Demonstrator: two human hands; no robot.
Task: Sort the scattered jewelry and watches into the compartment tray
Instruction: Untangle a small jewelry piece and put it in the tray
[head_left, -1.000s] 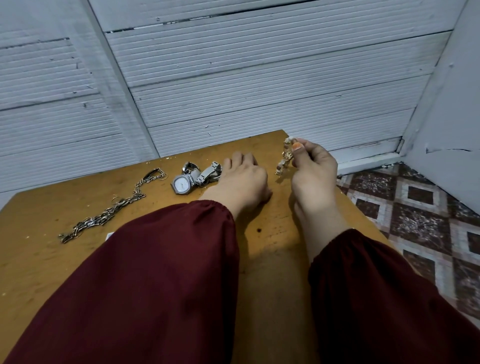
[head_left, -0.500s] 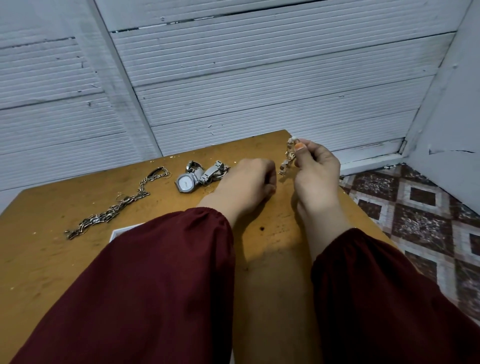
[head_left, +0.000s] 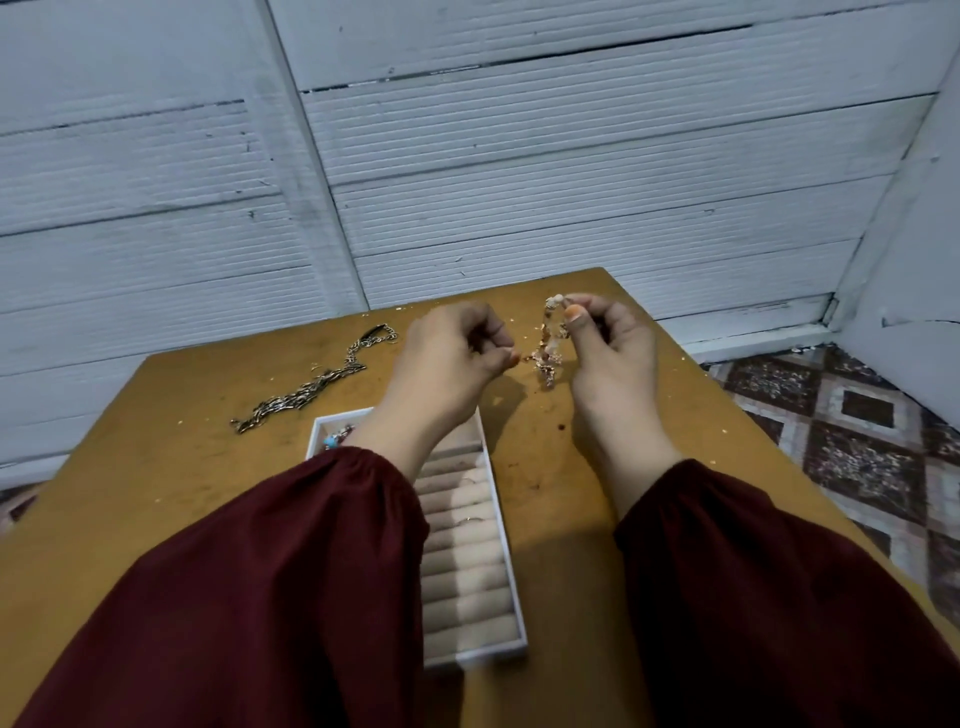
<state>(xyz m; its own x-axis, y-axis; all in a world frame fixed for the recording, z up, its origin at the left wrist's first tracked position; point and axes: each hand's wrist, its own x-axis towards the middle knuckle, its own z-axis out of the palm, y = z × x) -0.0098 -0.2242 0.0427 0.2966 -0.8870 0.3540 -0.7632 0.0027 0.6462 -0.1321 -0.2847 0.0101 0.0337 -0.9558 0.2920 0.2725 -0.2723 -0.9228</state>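
On the left of a worn wooden table (head_left: 156, 467), a long silver chain (head_left: 311, 387) lies stretched out, running diagonally away from the person. Just right of it sits a white tray (head_left: 505, 545) with rows of padded ring rolls; its far corner pocket holds a few small pieces, one with a blue bead (head_left: 331, 440). The dark red sleeve (head_left: 260, 597) of the left arm crosses over the tray.

Beyond the tray, the left hand (head_left: 447, 353) hovers with its fingers curled, fingertips right at the bottom end of a beaded bracelet (head_left: 550, 338). Whether they actually pinch it cannot be told.

The right hand (head_left: 608, 353) pinches the bracelet's top end between thumb and fingers, so it hangs roughly upright above the table, between the two hands.

The tray lies toward the person and to the left of the bracelet, directly under the left forearm. The left hand is therefore nearer, and the bracelet would need to come back and down to reach a pocket.
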